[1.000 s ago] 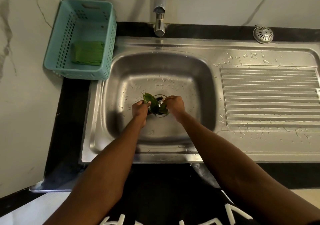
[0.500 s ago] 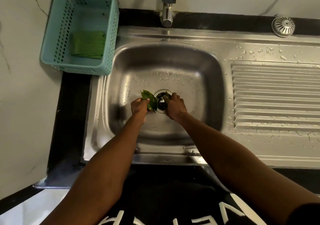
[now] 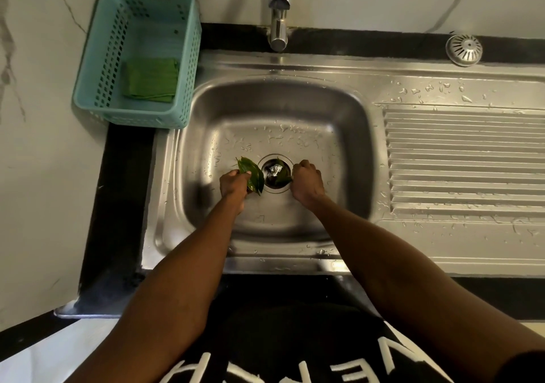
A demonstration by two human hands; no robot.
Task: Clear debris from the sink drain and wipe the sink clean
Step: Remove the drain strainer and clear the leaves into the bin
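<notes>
Two hands in sink (image 3: 348, 135) basin — left hand (image 3: 233, 182) clutches green leaves (image 3: 251, 175) beside drain (image 3: 275, 173); right hand (image 3: 306, 182) pinches leaf (image 3: 283, 180) at drain rim. Tap (image 3: 278, 22) overhead. Teal basket (image 3: 97, 58) with green cloth (image 3: 152, 79) sits left; strainer cap (image 3: 464, 50) far right.

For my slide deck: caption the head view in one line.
Left hand holds green leaves while right hand picks another leaf from the sink drain.

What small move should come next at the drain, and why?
Probably the right hand should lift its leaf clear of the drain. The left hand already holds leaves beside the opening, while that leaf still lies over the drain's rim.
</notes>
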